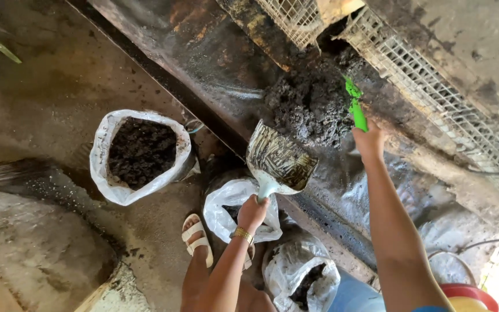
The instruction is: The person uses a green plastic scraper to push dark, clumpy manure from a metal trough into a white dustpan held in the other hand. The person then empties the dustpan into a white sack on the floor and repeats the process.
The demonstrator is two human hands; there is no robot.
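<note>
Beneath the slanted wire-mesh cage floor [434, 86], on the dark wet sheet [215, 63]: heap of dark crumbly manure [310, 107], lying between both hands

Right hand [369, 141]: grip pressed together around bright green plastic scraper handle [355, 107]; long axis running up and slightly left from the fist, blade end meeting the right edge of the heap

Left hand [253, 212]: grip wrapped tight on the pale handle of the soiled grey scoop-shaped dustpan [281, 159]; pan mouth tilted up toward the heap, lip just below and left of it, near but whether touching cannot be told

Key relation: heap up and right of the dustpan, left of the scraper; right hand nearer to the heap than the left; nothing between the heap and the pan mouth

Surroundings: open white plastic sack filled with dark manure [140, 153] on the concrete floor [41, 98], well left of the pan; second white sack [226, 205] directly under the left hand, contents mostly hidden; third crumpled sack [301, 274] just beside it, lower right; foot in white strapped sandal [196, 234] near the second sack; red-rimmed basin [472, 292] at bottom right; gold-coloured bracelet [242, 234] on the left wrist
</note>
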